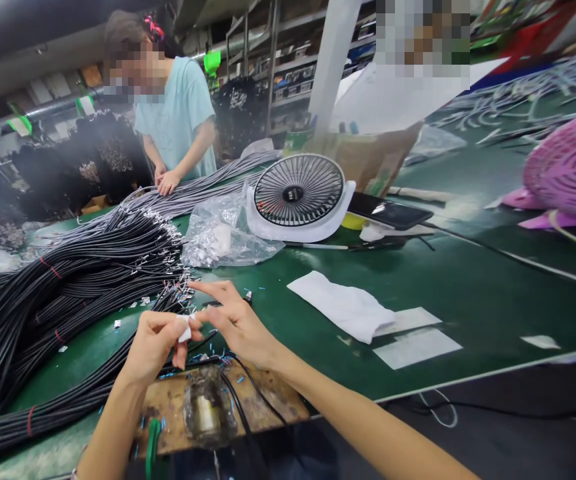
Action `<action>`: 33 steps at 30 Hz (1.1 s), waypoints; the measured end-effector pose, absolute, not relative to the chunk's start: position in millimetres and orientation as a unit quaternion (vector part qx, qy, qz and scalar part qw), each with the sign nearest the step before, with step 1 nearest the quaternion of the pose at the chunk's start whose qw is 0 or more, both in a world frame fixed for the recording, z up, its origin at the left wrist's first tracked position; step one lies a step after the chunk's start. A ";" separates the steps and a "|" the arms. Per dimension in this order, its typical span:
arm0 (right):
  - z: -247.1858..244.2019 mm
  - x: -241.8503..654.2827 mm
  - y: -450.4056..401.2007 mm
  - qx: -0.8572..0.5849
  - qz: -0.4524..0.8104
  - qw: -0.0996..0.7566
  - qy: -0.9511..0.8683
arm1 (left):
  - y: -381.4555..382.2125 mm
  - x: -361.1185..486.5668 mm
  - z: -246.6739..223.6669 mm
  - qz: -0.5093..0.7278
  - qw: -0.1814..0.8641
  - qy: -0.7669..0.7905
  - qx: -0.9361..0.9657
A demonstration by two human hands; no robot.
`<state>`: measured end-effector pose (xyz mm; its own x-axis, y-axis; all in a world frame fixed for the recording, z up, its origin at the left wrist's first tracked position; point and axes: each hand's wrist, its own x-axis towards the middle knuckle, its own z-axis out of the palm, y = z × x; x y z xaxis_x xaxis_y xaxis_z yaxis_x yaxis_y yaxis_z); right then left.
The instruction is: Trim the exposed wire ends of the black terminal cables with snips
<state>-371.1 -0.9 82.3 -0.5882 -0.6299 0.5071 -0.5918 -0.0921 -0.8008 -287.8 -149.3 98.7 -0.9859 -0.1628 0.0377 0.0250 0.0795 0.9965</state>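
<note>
Left hand point(153, 340): is pinching a small white piece point(185, 329) above the wooden board point(165, 400).
Right hand point(241, 327): is stretching out its index finger, other fingertips near the piece; I cannot tell whether it is gripping.
Metal cylinder point(208, 417): is sitting on the board.
Black cables point(93, 267): are lying bundled on the table point(318, 347).
Fan point(295, 193): is standing beside a phone point(393, 212).
Co-worker point(178, 107): is touching grey cables point(218, 181).
</note>
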 end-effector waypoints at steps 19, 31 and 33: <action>89.2 -378.6 2.3 -0.380 -0.663 0.094 0.638 | -134.0 -292.8 92.0 -0.508 0.166 -0.843 0.063; 84.6 -375.3 -0.8 -0.300 -0.765 0.295 0.487 | -152.6 -293.2 82.9 -0.069 0.410 -0.893 -0.172; 84.4 -376.2 -0.7 -0.292 -0.765 0.304 0.486 | -154.1 -293.7 86.5 -0.078 0.403 -0.889 -0.204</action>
<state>-376.2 -0.7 84.4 -0.6441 -0.7499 0.1512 0.1817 -0.3420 -0.9220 -293.7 -154.1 86.5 -0.5926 0.2991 0.7479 0.4252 0.9048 -0.0249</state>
